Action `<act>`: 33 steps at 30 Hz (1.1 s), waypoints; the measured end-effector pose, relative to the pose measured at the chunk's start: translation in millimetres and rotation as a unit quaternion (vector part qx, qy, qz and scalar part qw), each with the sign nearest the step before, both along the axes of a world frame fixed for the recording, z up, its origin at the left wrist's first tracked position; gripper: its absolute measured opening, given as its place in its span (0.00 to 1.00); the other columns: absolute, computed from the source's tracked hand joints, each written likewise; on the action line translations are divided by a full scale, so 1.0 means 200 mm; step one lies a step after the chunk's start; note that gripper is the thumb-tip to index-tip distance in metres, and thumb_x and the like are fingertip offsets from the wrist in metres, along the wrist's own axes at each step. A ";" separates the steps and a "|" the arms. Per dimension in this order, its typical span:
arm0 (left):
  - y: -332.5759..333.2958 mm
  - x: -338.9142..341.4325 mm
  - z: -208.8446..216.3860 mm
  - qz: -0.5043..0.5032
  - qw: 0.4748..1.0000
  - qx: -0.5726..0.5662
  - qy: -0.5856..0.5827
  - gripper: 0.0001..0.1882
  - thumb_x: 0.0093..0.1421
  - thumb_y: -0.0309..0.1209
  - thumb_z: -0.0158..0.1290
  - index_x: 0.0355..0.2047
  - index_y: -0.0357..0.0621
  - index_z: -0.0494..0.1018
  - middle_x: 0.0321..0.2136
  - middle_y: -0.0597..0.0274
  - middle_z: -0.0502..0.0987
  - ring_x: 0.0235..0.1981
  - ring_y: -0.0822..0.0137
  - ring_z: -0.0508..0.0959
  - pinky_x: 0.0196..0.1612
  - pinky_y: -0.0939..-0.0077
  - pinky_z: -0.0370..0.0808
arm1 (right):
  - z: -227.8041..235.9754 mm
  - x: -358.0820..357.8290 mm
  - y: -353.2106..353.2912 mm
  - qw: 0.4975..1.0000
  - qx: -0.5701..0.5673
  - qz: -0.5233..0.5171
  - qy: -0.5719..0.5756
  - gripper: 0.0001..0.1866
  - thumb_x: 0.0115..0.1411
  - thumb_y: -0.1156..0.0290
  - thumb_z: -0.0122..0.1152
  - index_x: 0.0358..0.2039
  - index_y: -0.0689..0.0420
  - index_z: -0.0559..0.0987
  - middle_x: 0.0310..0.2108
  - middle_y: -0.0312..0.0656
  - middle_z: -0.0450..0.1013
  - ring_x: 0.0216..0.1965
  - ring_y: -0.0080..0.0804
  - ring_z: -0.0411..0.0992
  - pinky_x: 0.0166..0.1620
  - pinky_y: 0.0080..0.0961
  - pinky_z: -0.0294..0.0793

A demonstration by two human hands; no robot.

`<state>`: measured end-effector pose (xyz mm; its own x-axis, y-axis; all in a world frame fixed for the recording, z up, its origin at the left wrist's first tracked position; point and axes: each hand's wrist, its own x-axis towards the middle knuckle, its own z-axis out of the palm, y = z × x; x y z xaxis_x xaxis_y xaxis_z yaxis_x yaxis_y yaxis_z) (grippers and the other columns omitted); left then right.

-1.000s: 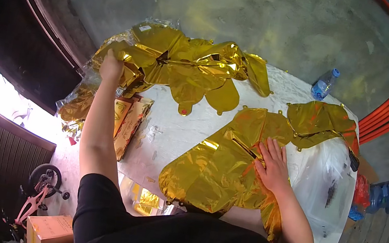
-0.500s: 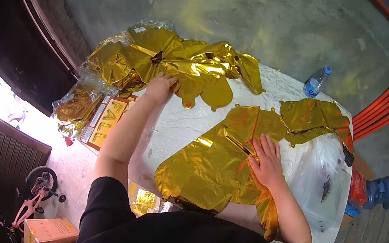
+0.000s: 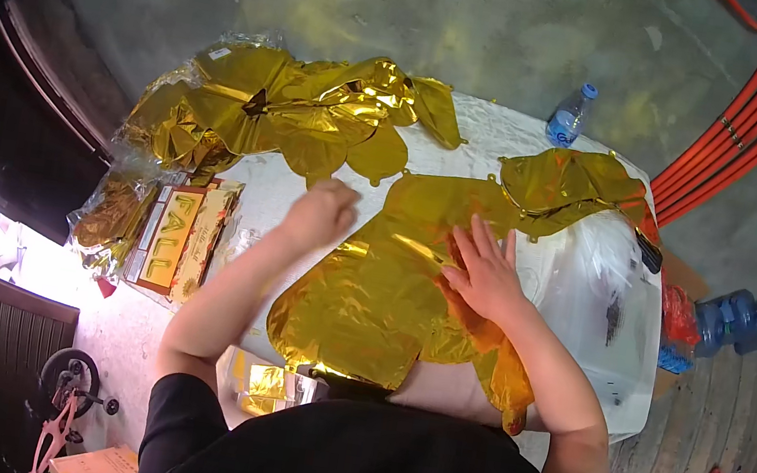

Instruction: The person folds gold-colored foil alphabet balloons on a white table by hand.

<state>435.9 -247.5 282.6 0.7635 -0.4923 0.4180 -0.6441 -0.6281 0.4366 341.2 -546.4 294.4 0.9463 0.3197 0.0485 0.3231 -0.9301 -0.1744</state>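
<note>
A large gold foil balloon (image 3: 349,301), deflated and creased, lies across the near middle of the table. On its upper right part my right hand (image 3: 487,277) rests with fingers spread, pressing the foil. My left hand (image 3: 321,216) is raised just left of the balloon, its fingers curled in. Whether anything is inside them is hidden. Beyond it lies a heap of gold foil balloons (image 3: 318,120), partly in clear plastic wrap. Another flat gold foil balloon (image 3: 572,187) is spread at the far right, beside the large one.
A water bottle (image 3: 569,116) stands at the table's back edge. Clear plastic bags (image 3: 591,288) cover the right side. Flat printed packages (image 3: 173,235) lie at the left. Orange pipes (image 3: 729,132) run along the wall; large blue water jugs (image 3: 747,323) are beyond the table's right.
My left hand has come off the foil heap, moved nearer to me and curled its fingers. My right hand stays flat on the balloon. The whole view has shifted somewhat.
</note>
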 end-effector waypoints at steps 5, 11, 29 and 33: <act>-0.25 -0.17 0.08 0.051 0.990 0.060 0.120 0.25 0.49 0.35 0.60 0.46 0.37 0.68 0.35 0.46 0.73 0.38 0.50 0.74 0.42 0.63 0.73 | -0.06 -0.02 0.05 0.999 0.023 0.028 -0.020 0.36 0.61 0.48 0.47 0.63 0.55 0.57 0.66 0.50 0.48 0.68 0.43 0.44 0.66 0.52 0.34; -0.30 -0.03 0.04 0.082 0.940 -0.010 0.331 0.30 0.48 0.41 0.63 0.46 0.35 0.67 0.31 0.53 0.77 0.31 0.62 0.77 0.36 0.71 0.74 | -0.12 -0.05 0.04 0.999 0.030 0.021 -0.031 0.34 0.60 0.49 0.48 0.63 0.54 0.59 0.66 0.47 0.49 0.68 0.42 0.43 0.66 0.49 0.36; -0.24 0.16 -0.09 0.160 0.959 -0.123 0.199 0.10 0.55 0.31 0.57 0.31 0.34 0.74 0.20 0.59 0.76 0.20 0.72 0.72 0.27 0.75 0.69 | -0.09 0.11 0.11 0.991 0.094 0.042 -0.087 0.34 0.61 0.51 0.50 0.63 0.54 0.57 0.66 0.50 0.48 0.67 0.45 0.44 0.66 0.45 0.39; -0.23 0.12 0.03 0.157 0.965 -0.061 0.203 0.09 0.56 0.31 0.56 0.29 0.36 0.75 0.24 0.51 0.76 0.21 0.62 0.74 0.28 0.70 0.70 | -0.16 0.11 0.12 0.998 0.041 0.020 -0.030 0.34 0.62 0.48 0.46 0.63 0.53 0.58 0.66 0.48 0.48 0.68 0.43 0.43 0.66 0.46 0.37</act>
<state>459.5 -294.3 288.6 0.9800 -0.1755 0.0936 -0.1905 -0.6923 0.6960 363.4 -523.0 263.1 0.9276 0.3493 0.1328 0.3716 -0.8998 -0.2288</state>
